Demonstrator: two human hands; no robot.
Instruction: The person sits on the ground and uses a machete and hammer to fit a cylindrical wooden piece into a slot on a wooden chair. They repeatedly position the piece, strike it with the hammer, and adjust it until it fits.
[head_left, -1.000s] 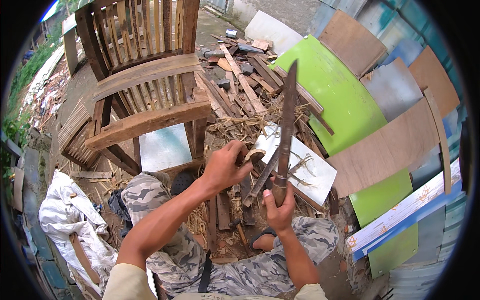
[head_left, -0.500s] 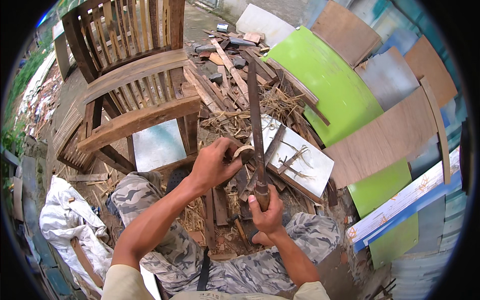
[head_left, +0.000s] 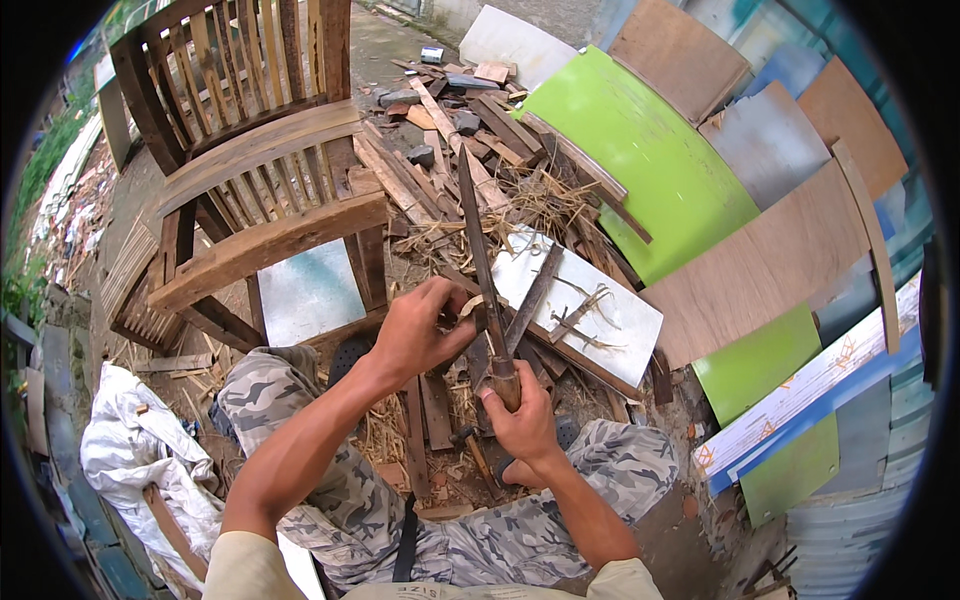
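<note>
My right hand is wrapped round the wooden handle of a long, narrow, dark-bladed machete. Its tapering blade points away from me and leans to the left. Just left of the blade, my left hand pinches a small pale, curved piece of wood, partly hidden by the fingers. Blade and wood piece overlap in view; whether they touch, I cannot tell. Below the hands, between my legs, lies a hammer among wood strips and shavings.
A slatted wooden chair stands at left. Ahead lies a heap of wood scraps with dry straw. A white board with a dark stick sits right of the blade. Green and brown panels line the right. White cloth lies lower left.
The machete has swung left, its blade tilting further that way, and my right hand has shifted slightly left and down. My left hand keeps its pinch on the wood piece.
</note>
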